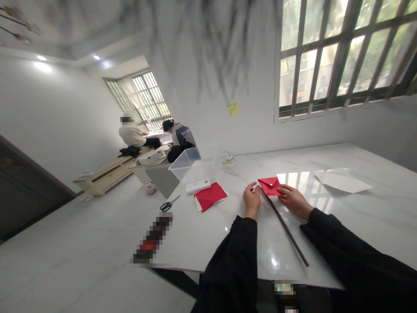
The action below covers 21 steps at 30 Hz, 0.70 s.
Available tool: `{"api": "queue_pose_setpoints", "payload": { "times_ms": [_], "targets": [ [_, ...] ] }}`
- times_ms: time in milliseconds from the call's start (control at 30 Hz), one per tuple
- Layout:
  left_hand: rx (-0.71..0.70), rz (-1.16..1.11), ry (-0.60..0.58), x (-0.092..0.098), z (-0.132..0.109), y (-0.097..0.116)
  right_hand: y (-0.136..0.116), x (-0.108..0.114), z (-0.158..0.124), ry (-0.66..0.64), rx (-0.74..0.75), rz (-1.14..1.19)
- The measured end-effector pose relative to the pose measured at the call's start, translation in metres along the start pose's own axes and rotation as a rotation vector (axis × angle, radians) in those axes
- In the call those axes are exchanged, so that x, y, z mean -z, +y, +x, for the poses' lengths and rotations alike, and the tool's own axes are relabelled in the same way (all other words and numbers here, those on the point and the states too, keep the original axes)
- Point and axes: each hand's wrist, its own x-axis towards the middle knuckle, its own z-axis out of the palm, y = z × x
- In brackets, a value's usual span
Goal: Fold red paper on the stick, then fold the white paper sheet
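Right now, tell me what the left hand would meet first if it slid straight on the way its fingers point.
The left hand points up the table, fingertips at the folded red paper. Straight on, it would likely brush that paper's left corner first; beyond lies bare white table. Depth is hard to judge.
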Motion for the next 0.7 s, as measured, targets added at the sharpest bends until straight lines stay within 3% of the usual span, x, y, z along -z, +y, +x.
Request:
{"api": "queue_pose_setpoints", "payload": {
  "times_ms": [67, 233, 333, 433, 533, 633, 700],
  "targets": [
    [-0.050, 0.016, -0.003, 0.000, -0.001, 0.000, 0.002, 0.000, 0.001, 0.047, 0.033, -0.045],
    [0.116, -0.176, -0.222, -0.003, -0.007, -0.001, 0.006, 0.001, 0.001, -0.013, 0.068, -0.176],
    [0.024, -0.097, -0.306, -0.002, -0.009, -0.001, 0.008, 0.001, 0.000, -0.067, 0.114, -0.259],
    [-0.028, -0.027, -0.295, 0.000, -0.010, -0.002, 0.009, 0.001, 0.000, -0.065, 0.177, -0.309],
    [-0.015, -0.015, -0.268, 0.001, -0.009, -0.004, 0.010, -0.002, -0.003, 0.037, 0.318, -0.443],
    [0.012, -0.042, -0.279, 0.000, -0.009, -0.006, 0.007, -0.006, -0.010, 0.170, 0.554, -0.710],
    [0.025, -0.071, -0.321, -0.001, -0.009, -0.006, 0.005, -0.009, -0.014, 0.186, 0.707, -0.862]
  ]
}}
